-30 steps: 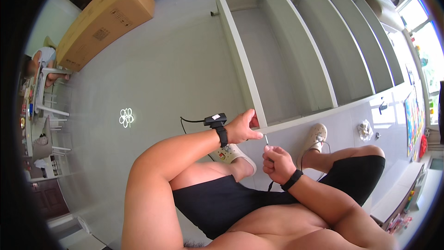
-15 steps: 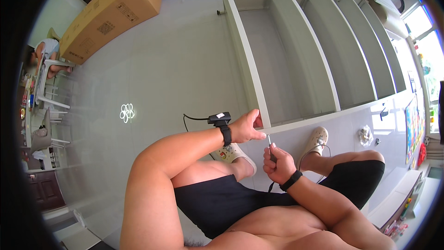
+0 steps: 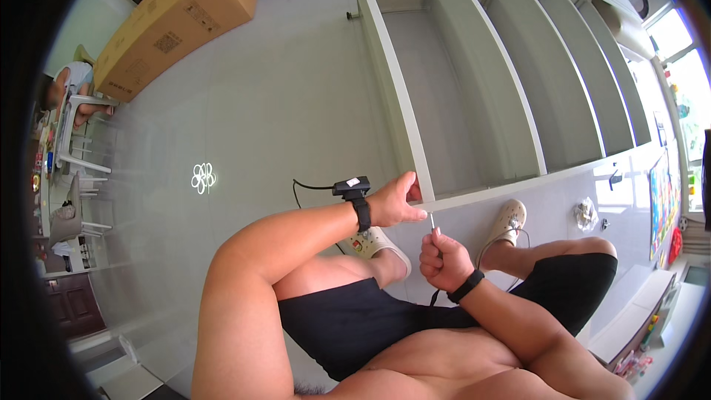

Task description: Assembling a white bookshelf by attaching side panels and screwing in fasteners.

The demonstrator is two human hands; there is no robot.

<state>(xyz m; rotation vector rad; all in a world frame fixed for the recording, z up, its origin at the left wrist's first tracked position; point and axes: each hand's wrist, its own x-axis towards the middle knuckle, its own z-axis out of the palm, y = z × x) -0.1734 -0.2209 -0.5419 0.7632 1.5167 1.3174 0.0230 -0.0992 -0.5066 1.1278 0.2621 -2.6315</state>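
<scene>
A white shelving unit [image 3: 406,96] lies on the floor ahead of me, its open compartments facing up. My left hand [image 3: 396,201] grips its near left corner, thumb at the end edge and fingers over the outer side panel. In my right hand [image 3: 445,259] is a screwdriver [image 3: 434,221]; only its thin metal shaft shows, since my closed fingers cover the handle. The shaft points at the near corner, right beside my left thumb. Whether the tip sits in a screw is too small to tell.
A long cardboard box [image 3: 174,26] stands at the far left, near a person seated by a white chair [image 3: 78,133]. My clog-covered feet flank the near corner. A clear plastic bag [image 3: 585,214] lies on the floor to the right. A cable runs from my left wrist device [image 3: 351,188].
My right hand has rolled around the screwdriver, so the dark handle that showed before is now covered by the fingers. My left hand stays at the corner.
</scene>
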